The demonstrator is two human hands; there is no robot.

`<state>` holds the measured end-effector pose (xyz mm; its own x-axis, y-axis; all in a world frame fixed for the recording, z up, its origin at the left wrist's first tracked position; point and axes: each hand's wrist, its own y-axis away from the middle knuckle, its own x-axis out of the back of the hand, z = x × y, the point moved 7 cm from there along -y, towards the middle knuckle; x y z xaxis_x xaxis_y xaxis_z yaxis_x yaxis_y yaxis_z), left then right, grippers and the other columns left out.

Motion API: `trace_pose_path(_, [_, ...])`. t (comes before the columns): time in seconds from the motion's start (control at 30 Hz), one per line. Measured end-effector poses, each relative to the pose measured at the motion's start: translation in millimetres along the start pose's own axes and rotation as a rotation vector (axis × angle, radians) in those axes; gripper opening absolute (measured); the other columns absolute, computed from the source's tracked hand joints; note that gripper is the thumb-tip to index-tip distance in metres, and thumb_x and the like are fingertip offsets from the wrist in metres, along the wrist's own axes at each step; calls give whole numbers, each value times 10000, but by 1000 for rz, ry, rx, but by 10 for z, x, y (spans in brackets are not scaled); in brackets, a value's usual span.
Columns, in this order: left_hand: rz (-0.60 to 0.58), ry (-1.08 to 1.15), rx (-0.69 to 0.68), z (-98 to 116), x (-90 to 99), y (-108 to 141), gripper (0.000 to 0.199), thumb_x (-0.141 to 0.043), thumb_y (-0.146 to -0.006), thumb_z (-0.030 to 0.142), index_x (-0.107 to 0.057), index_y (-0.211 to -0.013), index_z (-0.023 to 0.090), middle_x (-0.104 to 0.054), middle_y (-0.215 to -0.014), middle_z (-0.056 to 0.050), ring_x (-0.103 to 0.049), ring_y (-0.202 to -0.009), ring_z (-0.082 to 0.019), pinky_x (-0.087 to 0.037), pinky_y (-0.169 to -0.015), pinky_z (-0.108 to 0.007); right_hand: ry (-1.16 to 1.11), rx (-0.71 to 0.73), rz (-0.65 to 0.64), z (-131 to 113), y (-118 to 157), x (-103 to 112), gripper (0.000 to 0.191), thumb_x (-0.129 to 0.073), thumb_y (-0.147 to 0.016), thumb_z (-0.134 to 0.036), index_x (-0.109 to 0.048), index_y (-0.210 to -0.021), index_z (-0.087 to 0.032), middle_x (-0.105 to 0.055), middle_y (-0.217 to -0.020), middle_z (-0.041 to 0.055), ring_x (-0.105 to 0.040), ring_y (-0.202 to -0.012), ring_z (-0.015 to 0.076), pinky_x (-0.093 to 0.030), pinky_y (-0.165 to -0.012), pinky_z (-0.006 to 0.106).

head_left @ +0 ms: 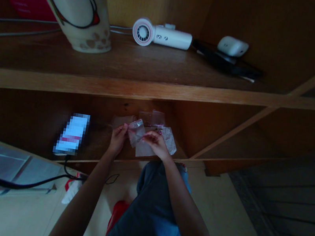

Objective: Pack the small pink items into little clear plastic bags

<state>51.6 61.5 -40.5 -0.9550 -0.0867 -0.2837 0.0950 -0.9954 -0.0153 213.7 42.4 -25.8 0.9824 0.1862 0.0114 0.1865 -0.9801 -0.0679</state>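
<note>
A small clear plastic bag (pixel 136 133) hangs between my hands. My left hand (pixel 118 138) pinches its left corner between finger and thumb. My right hand (pixel 156 142) grips its right edge with the fingertips. Behind and beneath my hands, several more flat clear bags (pixel 157 118) lie on the dark wooden desk (pixel 25 121), with pinkish contents in them. A larger clear sheet or bag (pixel 144 149) lies directly under my right wrist. What the held bag contains is too small to tell.
A lit phone (pixel 71 134) with a black cable lies left of my hands. Above is a wooden shelf (pixel 126 89) bearing a large patterned tumbler (pixel 74 1), a white handheld fan or hair dryer (pixel 161 35), and a white case (pixel 232 46) on a black item. My blue-clad legs are below.
</note>
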Motion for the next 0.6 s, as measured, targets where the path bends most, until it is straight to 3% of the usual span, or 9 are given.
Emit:
trace_pose_path(0.1, [10,-31,-4,4,5,-3,437,-531,-729,568,-621,-713,141,-634,-641,-33,-534,-522,-105,-434,-491,-210,-21,-2,37,-40,-10,27,227,-669,-644,-380,-590,-743,-191,-637,-744,3,-586,-702,141,-451,-674,274])
trace_pose_path(0.27, [-54,-11,-13,48,-59,4,516,-488,-765,561,-571,-1057,143,-645,-757,-55,-548,-516,-100,-454,-484,-212,-62,35,192,-50,-91,195,244,-643,-678,-362,-556,-842,-203,-625,-715,0,-591,-653,139,-462,-628,263])
trace_pose_path(0.4, [1,2,-45,93,-14,4,440,-497,-777,525,-594,-972,142,-629,-727,-44,-541,-511,-88,-448,-479,-201,45,24,322,-2,-248,354,266,-598,-724,-355,-522,-930,-206,-625,-733,0,-578,-591,130,-442,-545,241])
trace_pose_path(0.6, [17,66,-71,126,-4,3,390,-524,-768,503,-606,-876,138,-617,-681,-28,-541,-493,-87,-431,-460,-202,491,44,400,-130,-517,360,192,-581,-763,-310,-584,-926,-210,-655,-781,23,-619,-739,161,-440,-643,250])
